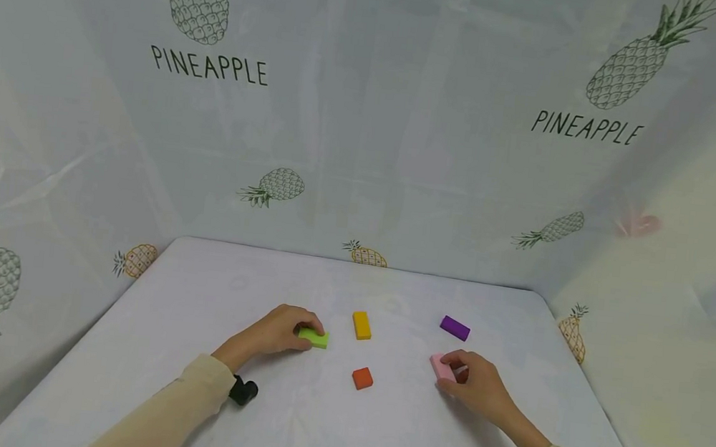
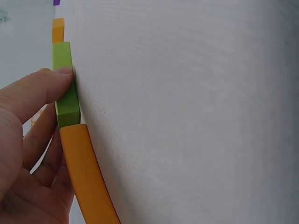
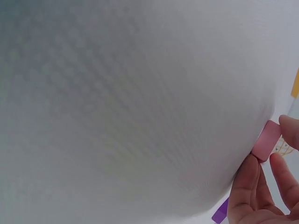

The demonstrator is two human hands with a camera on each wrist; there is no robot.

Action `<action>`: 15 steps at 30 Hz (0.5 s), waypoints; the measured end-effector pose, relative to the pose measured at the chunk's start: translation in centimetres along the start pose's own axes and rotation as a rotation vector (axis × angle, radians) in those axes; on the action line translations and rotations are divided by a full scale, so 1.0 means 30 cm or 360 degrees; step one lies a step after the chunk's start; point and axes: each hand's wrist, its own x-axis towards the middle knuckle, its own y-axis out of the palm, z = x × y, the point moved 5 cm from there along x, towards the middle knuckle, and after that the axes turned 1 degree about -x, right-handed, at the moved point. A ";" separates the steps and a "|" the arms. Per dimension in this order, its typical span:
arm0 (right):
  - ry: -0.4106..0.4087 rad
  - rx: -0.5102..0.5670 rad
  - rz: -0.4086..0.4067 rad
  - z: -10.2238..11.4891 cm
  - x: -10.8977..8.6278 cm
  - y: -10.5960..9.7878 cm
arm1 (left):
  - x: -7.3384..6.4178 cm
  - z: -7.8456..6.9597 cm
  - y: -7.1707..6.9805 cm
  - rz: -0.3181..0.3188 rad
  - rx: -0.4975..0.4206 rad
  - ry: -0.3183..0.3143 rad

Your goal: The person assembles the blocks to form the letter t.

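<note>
My left hand [image 1: 283, 330] is at the left of the table, holding a lime green block [image 1: 316, 338] between thumb and fingers. In the left wrist view the thumb presses on the face of this green block [image 2: 68, 100], and one end of an orange block [image 2: 88, 172] comes up against its near end. On the right side, my right hand [image 1: 480, 385] grips a pink block [image 1: 441, 367] by its edges. The right wrist view shows the pink block [image 3: 267, 141] between thumb and fingertips, close against the white tabletop.
Between the hands, a yellow block [image 1: 362, 325] lies farther back and a red-orange block [image 1: 362, 378] nearer the front. A purple block [image 1: 454, 328] lies just beyond the right hand. The white table [image 1: 312, 428] meets a pineapple-printed curtain [image 1: 365, 145] behind and at both sides.
</note>
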 end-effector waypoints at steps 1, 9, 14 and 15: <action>0.0002 0.0006 0.0004 0.000 0.000 0.000 | 0.000 0.000 0.000 -0.0003 0.0003 0.0008; -0.0005 -0.0035 0.0015 0.011 0.001 -0.006 | 0.002 0.002 0.001 -0.0012 -0.0005 0.0046; -0.0017 -0.0042 0.0015 0.014 0.003 -0.014 | 0.000 0.001 0.000 -0.0008 -0.0001 0.0051; -0.0022 -0.0042 0.0016 0.014 0.004 -0.015 | -0.001 0.001 0.000 -0.0009 0.0000 0.0049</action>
